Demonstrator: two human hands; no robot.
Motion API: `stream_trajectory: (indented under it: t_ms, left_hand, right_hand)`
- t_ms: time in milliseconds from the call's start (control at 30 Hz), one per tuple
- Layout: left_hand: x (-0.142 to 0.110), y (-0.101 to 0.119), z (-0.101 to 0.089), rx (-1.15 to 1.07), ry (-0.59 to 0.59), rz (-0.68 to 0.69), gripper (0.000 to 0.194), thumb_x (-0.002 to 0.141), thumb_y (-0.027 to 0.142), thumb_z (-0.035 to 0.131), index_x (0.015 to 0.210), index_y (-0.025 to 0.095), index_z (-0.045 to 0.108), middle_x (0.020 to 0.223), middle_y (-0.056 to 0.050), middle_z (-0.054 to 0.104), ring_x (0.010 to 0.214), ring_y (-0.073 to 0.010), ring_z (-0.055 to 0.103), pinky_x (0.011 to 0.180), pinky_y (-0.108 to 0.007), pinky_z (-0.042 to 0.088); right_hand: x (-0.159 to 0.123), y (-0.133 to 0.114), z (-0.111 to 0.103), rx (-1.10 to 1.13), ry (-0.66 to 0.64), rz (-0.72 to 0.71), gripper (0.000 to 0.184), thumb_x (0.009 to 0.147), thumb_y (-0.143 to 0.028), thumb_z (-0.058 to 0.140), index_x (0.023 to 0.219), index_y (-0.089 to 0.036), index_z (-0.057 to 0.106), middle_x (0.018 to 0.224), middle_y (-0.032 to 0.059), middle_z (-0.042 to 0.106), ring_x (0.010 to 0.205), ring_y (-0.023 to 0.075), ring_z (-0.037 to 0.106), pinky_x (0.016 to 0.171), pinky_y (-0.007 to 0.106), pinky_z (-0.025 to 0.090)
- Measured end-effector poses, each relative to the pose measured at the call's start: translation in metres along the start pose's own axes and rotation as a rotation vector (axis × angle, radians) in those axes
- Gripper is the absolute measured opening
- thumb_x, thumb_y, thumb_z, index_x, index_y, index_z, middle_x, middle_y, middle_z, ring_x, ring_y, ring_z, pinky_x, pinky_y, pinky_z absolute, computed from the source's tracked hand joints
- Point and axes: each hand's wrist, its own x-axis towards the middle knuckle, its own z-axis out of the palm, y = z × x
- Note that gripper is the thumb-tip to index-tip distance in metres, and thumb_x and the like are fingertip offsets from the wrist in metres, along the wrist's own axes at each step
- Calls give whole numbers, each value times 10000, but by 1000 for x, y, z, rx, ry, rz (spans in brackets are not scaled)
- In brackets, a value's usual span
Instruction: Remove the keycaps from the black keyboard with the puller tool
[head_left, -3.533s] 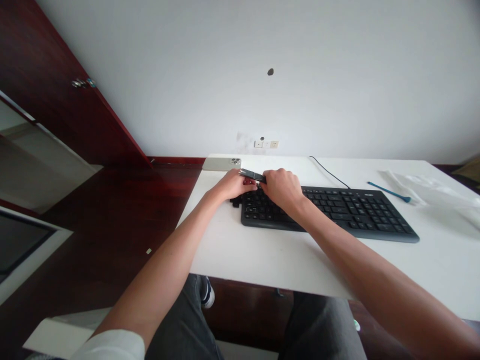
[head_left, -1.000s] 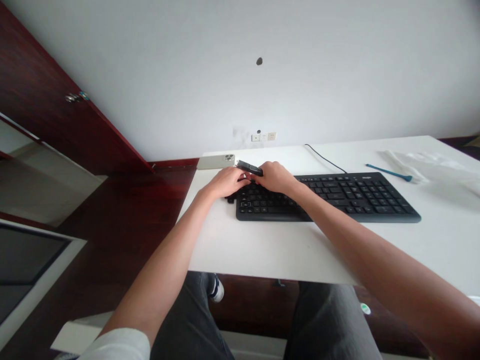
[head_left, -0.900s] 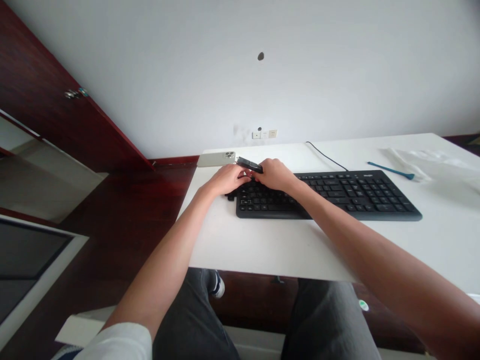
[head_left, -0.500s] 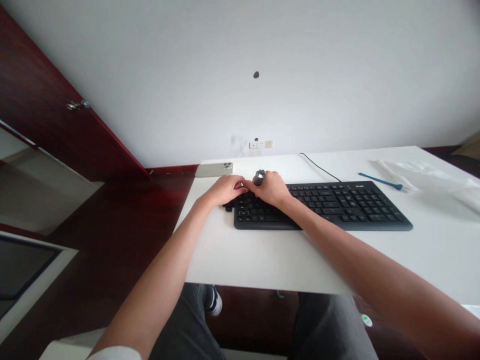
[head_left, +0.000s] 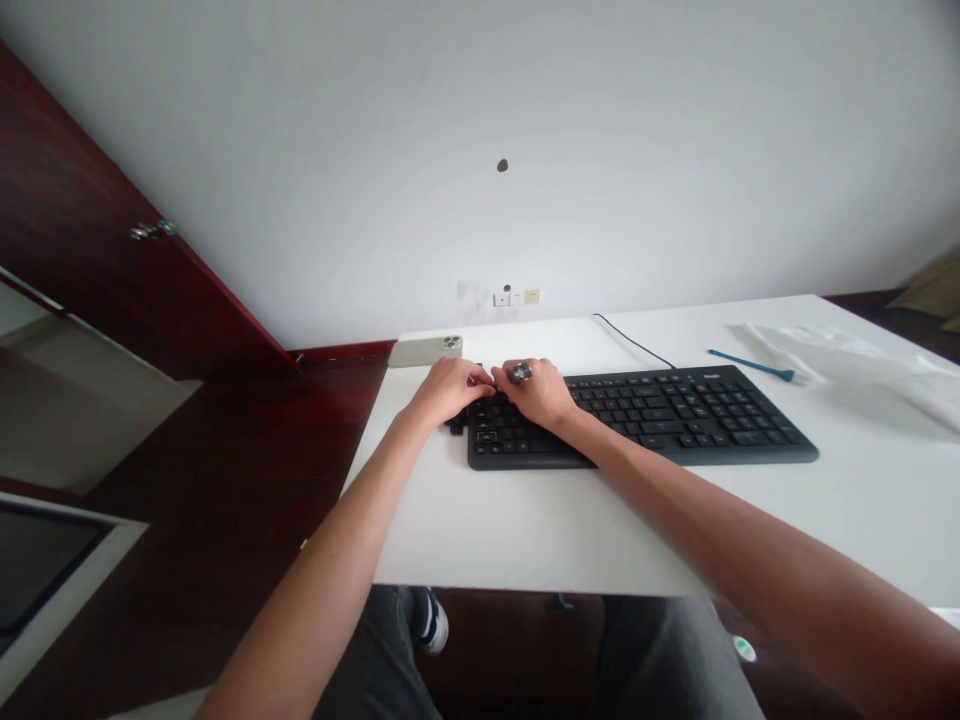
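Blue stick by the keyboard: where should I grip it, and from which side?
I'd pinch the middle of the blue stick's thin shaft from above, fingers across its length. It lies flat, slightly aslant, beyond the keyboard; its wider end points toward the clear plastic, so mid-shaft likely avoids snagging that.

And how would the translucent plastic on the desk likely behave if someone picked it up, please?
The translucent plastic is probably floppy, as it lies in uneven wrinkles on the desk. It looks thin and see-through, so likely light and easily shifted.

Both hands at black keyboard
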Motion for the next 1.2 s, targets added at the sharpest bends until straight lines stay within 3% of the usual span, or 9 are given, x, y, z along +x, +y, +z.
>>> stream_trajectory:
  t_ms: [433,600,833,1000,1200]
  left_hand:
    - [1,-3,6,-66,21,-109,97,811,335,770,836,262,828,832,-27,792,831,-237,722,741,-333,516]
    - [2,-6,7,-119,15,-110,86,806,326,783,829,248,808,833,-34,786,837,-235,723,773,-344,531]
    - [1,-5,3,-127,-3,-61,101,845,323,742,878,234,775,883,-21,777,784,-197,687,753,-329,521]
    - [6,-13,4,-268,112,-30,154,891,336,682,946,203,736,1024,-46,774,873,-190,710,826,-323,552]
    - [8,-29,2,-215,246,-69,138,905,287,646,978,204,728,988,-55,774,870,-197,711,819,-330,548]
  right_hand:
    - [1,5,3,3,32,-37,330,966,-379,517,719,-209,653,709,51,699,640,177,579,605,290,311]
    - [-1,-1,-2,206,111,-18,448,1026,-386,404,717,-191,664,731,69,716,667,170,619,665,262,397]
    - [-4,-7,-9,244,157,26,446,1022,-425,424,763,-184,697,784,72,739,720,175,636,697,257,425]
    - [-10,-6,-10,330,224,-17,482,1025,-477,407,798,-183,714,716,38,692,684,160,595,673,258,410]
    - [-10,-2,-6,419,238,-100,434,1018,-481,416,868,-190,700,724,15,660,658,149,560,673,260,410]
